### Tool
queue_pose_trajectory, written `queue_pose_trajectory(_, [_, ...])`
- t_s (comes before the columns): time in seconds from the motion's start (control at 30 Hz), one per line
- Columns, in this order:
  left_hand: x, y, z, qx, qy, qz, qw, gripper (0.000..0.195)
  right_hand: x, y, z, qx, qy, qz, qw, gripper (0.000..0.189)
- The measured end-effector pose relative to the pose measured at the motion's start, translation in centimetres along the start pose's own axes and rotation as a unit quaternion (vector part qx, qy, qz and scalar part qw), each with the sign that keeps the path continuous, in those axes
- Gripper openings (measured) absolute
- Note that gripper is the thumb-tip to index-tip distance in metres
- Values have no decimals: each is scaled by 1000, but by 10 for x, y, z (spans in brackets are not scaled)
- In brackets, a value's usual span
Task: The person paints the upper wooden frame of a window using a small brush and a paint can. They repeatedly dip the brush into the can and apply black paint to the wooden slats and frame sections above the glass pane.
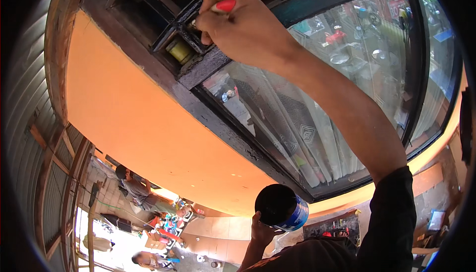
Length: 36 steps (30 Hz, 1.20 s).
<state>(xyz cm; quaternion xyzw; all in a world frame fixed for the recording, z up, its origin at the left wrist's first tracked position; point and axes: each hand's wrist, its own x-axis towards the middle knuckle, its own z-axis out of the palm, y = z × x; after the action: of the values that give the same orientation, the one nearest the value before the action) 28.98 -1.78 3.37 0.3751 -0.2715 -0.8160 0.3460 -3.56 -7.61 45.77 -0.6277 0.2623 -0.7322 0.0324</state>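
My right hand point(238, 22) is raised against a dark lattice point(174, 22) above a glazed window. It grips a thin handle with a red and cream end point(225, 5), apparently a paintbrush; its bristles are hidden by my fingers. The lattice bars look glossy black in places. Lower down, my left hand point(264, 231) holds a blue paint can point(296, 216) by its side and underside. The can's mouth is tilted towards me, and its inside is coated black. A yellow-green object point(180, 51) shows in one lattice opening beside my right hand.
Window glass point(275, 112) in a dark wooden frame point(238, 132) reflects the surroundings, with a patterned curtain point(306, 132) behind. An orange wall point(160, 123) adjoins it. Corrugated sheeting point(22, 97) and timber beams point(52, 48) lie left. Two people point(139, 192) and cluttered goods point(173, 227) are below.
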Motion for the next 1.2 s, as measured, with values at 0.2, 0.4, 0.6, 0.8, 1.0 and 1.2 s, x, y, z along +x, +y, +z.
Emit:
queue_pose_trajectory(0.2, [-6,-2,-3,-2,38,1,999,90,15,18,7,-62,35,-32,997,10])
queue_pose_trajectory(0.4, [-8,-7,-15,-21,10,22,999,90,4,0,-9,79,7,78,994,8])
queue_pose_trajectory(0.6, [-12,-5,-13,0,59,21,998,91,12,17,14,53,27,51,997,12])
queue_pose_trajectory(0.8, [-9,-5,-17,-17,42,19,999,93,6,15,17,45,59,17,997,11])
queue_pose_trajectory(1.0, [-6,-2,-30,-49,28,5,998,84,-17,9,12,217,50,-22,975,9])
queue_pose_trajectory(1.2, [-9,4,-21,-28,24,25,999,89,-11,35,18,-43,204,-204,957,8])
